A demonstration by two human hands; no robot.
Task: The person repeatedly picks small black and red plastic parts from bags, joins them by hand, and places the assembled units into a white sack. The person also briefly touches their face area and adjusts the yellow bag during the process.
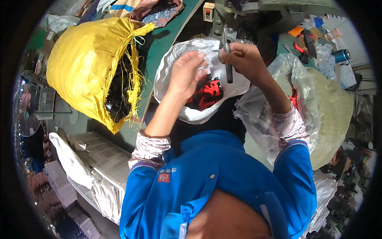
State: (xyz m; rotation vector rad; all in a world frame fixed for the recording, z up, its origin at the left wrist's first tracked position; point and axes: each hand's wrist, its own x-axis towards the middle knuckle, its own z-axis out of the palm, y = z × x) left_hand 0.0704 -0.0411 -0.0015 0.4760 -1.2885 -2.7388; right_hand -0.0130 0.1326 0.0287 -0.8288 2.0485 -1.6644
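My right hand (pixel 247 61) grips a slim dark rod-shaped tool (pixel 228 65), thicker below, with a thin metal shaft pointing away from me. Thumb and fingers close around its middle. My left hand (pixel 186 73) hovers over the left part of a white woven bag (pixel 162 79), fingers loosely bent and thumb apart, with nothing visible between them. Strong light washes out its fingertips. Inside the bag, below both hands, lie red and black plastic parts (pixel 209 93); my left hand covers some of them.
A yellow woven sack (pixel 81 63) of black parts lies left on the green table (pixel 159 44). Clear plastic (pixel 294 75) lines a pale sack (pixel 330 111) at right. Machine metalwork (pixel 218 24) stands behind the bag. Stacked pale crates (pixel 101 153) are at lower left.
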